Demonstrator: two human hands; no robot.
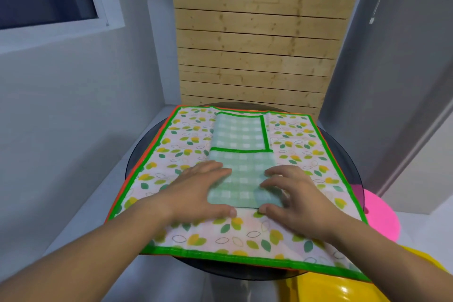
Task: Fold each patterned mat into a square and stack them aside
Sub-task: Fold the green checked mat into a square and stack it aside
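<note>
**Two hands on a folded checked mat on a round table**

A wooden slatted panel is seen standing against the far wall. In front of it, a round dark table is covered almost wholly by a leaf-patterned mat with a green border, spread flat. On the middle of that mat, a green checked mat is laid as a long folded strip, its far part doubled over so that its green edging shows.

A yellow rounded object and a pink disc are seen low at the right, beyond the table edge.

The left hand is pressed flat, fingers straight, on the strip's near left side. The near right corner is gripped by the right hand, bunched between curled fingers and thumb.
</note>
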